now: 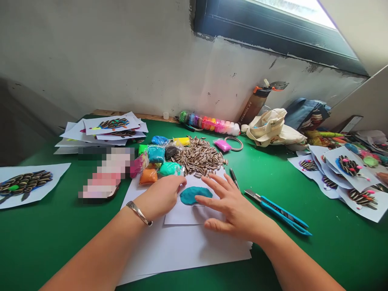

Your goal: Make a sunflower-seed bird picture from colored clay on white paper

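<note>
Teal modelling clay (195, 195) lies pressed into a flat patch on a white sheet of paper (182, 216), which sits on a larger stack of paper (182, 254) on a green table (45, 250). The right hand (233, 206) is open, fingers spread, its fingertips (198, 197) resting on the clay and grasping nothing. The left hand (160, 197), loosely curled and also empty, sits just beside the clay, a metal bangle (139, 213) on its wrist. Sunflower seeds (198, 157) and bags of coloured clay (156, 153) lie just beyond; a pen (234, 178) and a blue-handled craft knife (277, 212) lie to the right.
</note>
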Tool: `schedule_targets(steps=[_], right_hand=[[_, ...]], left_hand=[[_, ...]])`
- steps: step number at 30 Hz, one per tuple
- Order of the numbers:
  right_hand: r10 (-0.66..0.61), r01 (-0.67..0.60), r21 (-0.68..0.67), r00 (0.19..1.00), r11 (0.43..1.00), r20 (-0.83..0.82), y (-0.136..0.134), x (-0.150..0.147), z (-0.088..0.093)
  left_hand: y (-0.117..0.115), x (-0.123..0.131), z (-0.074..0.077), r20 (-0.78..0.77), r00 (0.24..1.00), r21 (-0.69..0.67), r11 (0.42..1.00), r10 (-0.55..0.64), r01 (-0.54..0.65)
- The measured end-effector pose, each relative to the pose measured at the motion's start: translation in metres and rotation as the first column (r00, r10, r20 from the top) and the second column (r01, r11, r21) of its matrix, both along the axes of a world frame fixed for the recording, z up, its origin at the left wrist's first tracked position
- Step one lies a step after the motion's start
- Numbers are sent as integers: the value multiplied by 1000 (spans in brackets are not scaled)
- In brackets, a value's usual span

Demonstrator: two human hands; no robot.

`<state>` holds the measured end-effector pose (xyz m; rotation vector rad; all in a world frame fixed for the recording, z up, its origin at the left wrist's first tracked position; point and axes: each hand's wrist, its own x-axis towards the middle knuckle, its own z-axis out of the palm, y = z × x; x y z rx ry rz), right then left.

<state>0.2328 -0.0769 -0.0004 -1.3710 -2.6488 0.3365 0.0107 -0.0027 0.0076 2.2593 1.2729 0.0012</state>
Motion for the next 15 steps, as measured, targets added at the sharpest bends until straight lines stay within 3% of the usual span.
schedule_targets(steps=[15], right_hand=[[54,-56,28,997,998,56,-3,-9,-3]], left_hand=[[-1,-2,-6,14,1000,15,1000,-2,2]])
